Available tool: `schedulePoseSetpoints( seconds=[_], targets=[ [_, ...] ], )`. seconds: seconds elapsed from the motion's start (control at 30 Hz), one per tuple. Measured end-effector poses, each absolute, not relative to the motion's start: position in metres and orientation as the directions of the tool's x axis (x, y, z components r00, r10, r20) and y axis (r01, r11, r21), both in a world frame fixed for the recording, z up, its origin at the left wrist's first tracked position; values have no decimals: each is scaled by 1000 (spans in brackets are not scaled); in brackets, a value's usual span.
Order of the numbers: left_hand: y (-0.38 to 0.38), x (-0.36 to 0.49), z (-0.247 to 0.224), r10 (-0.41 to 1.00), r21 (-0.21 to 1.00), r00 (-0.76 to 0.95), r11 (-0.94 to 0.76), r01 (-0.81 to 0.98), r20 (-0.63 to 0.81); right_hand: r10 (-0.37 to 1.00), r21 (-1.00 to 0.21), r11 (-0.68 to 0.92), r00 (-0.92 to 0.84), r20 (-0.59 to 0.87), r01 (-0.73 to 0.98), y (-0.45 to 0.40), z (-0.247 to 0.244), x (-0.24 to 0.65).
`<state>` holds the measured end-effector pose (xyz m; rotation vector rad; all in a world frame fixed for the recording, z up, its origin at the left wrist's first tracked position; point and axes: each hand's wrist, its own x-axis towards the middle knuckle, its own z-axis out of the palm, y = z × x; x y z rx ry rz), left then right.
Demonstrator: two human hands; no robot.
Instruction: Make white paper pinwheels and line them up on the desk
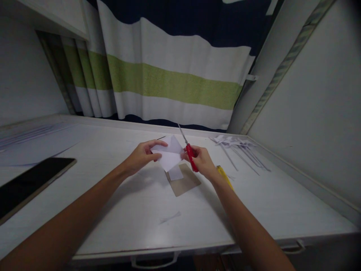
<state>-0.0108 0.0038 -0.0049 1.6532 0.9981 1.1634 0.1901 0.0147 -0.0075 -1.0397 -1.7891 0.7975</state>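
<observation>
Between thumb and fingers, my left hand (146, 153) pinches a creased white paper square (170, 156) by its left side, above the table. My right hand (202, 160) is closed around the red handle of a screwdriver (191, 157), whose thin metal shaft points up and away. Its fingertips also reach the paper's right corner. Under the paper, a brown card (184, 184) lies on the table with a small white paper piece (176, 173) on it. A yellow-handled tool (224, 177) lies by my right forearm, partly hidden; its kind is unclear.
Several folded white paper shapes on sticks (239, 145) lie at the back right. A dark phone or tablet (36, 180) is at the left, with paper sheets (42, 141) behind it. A paper scrap (170, 217) lies near the front. The striped curtain (175, 79) hangs behind the table.
</observation>
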Motion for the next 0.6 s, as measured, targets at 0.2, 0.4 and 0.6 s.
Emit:
schedulePoseSetpoints(
  seconds=[0.2,0.4,0.6],
  targets=[
    [3,-8,-4,911,939,239,-343,-11,336,908,-888,405,-214,361,218,15,-9,188],
    [0,-3,-5,956,974,189,-221,-42,225,879,-855,475,-159,450,209,19,-13,189],
    [0,-2,-7,975,987,167,-129,-99,145,817,-743,574,-184,546,344,13,-13,189]
  ],
)
